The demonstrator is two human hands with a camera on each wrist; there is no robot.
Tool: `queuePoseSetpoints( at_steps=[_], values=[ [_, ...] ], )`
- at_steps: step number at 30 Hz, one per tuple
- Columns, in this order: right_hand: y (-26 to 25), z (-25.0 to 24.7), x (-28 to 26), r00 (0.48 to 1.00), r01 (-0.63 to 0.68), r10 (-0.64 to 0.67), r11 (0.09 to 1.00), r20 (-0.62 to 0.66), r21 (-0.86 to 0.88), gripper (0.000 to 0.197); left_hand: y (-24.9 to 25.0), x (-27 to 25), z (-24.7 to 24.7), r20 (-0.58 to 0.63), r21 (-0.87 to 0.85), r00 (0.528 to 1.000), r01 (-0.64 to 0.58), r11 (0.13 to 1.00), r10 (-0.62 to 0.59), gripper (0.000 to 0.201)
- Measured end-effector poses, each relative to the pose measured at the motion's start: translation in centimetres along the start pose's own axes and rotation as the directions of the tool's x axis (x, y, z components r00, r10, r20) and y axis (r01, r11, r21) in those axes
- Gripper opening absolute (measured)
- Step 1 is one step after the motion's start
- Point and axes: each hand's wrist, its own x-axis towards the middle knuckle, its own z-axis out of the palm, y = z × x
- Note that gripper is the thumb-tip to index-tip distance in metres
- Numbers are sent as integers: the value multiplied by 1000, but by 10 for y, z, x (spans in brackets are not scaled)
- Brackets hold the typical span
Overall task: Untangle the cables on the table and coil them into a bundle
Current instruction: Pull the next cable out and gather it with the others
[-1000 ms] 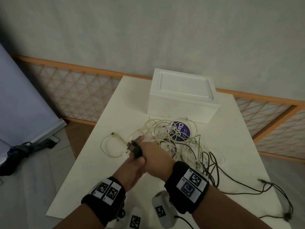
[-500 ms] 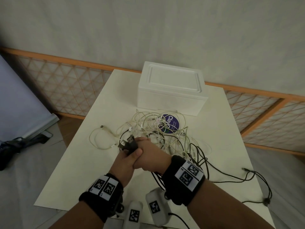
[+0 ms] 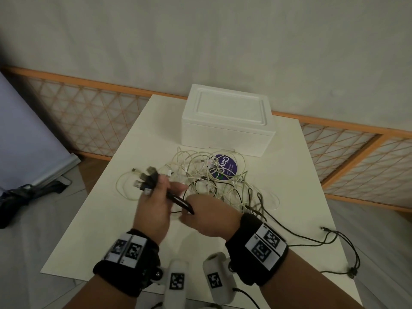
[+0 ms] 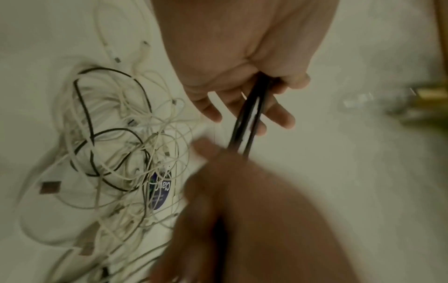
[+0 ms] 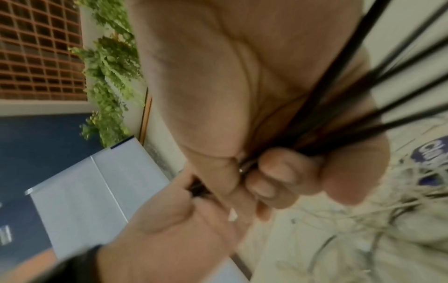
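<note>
The left hand (image 3: 153, 210) is closed round a bunch of black cables (image 3: 178, 200) just behind their plugs (image 3: 146, 178), which fan out past its knuckles above the white table (image 3: 93, 219). The same black strands run a short way to the right hand (image 3: 207, 216), whose fingers (image 5: 278, 172) curl tightly about them; in the right wrist view the strands spread out from that fist toward the table. Both hands are raised over the near part of the table, close together but apart. Behind them lies the tangle of white cables (image 3: 200, 172) with a few black loops through it, spread partly over a round purple sticker (image 3: 225, 167). Further black cable (image 3: 312, 241) trails from the tangle to the table's right edge and over it. At the far end of the table stands a white foam box (image 3: 227, 128) with its lid on, so what it contains cannot be told; the nearest white loops lie just before its front wall.
</note>
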Motion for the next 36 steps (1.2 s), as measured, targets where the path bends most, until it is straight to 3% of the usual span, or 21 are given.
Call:
queuePoseSetpoints(
  at_steps=[2, 4, 8, 12, 15, 18, 23, 25, 28, 32, 33, 34, 36],
  values=[
    [10, 2, -9, 997, -67, 71, 987, 24, -149, 31, 3, 7, -6, -20, -164, 999, 32, 986, -35, 35],
    [15, 6, -14, 997, -76, 79, 971, 1, -228, 37, -6, 6, -7, 56, -296, 990, 141, 945, -130, 31],
    [18, 17, -14, 999, 52, -47, 950, 22, -309, 38, -26, -11, 7, 103, -110, 944, 324, 940, -314, 45],
    [55, 3, -39, 998, -27, 47, 903, 35, -428, 33, 2, 8, -12, -15, -319, 943, 311, 895, -333, 52],
    [108, -27, -71, 984, -177, 148, 908, -104, -381, 35, 29, 27, -55, -167, -377, 926, 256, 890, -338, 55],
    [138, -56, -100, 927, -330, 267, 914, -264, -234, 35, 35, 28, -82, -297, -330, 882, 266, 906, -367, 51],
    [143, -59, -109, 914, -311, 265, 944, -307, -113, 33, 9, 24, -93, -285, -363, 856, 319, 875, -430, 53],
    [151, -48, -107, 925, -324, 275, 931, -262, -169, 35, 4, 25, -97, -287, -383, 843, 334, 861, -455, 48],
    [169, -26, -106, 927, -372, 362, 866, -96, -334, 36, -1, 29, -104, -292, -367, 836, 351, 862, -465, 40],
    [175, -4, -104, 817, -455, 545, 809, 186, -371, 28, -15, 23, -111, -355, -247, 793, 431, 868, -495, 43],
    [173, -2, -102, 790, -464, 563, 807, 241, -364, 37, -19, 20, -110, -374, -225, 777, 454, 862, -506, 45],
    [172, -2, -98, 800, -466, 546, 827, 248, -315, 52, -23, 18, -109, -394, -209, 762, 471, 857, -514, 46],
    [157, -5, -82, 915, -390, 397, 916, 69, -92, 59, -26, 18, -105, -438, -193, 739, 479, 856, -513, 41]
  ],
)
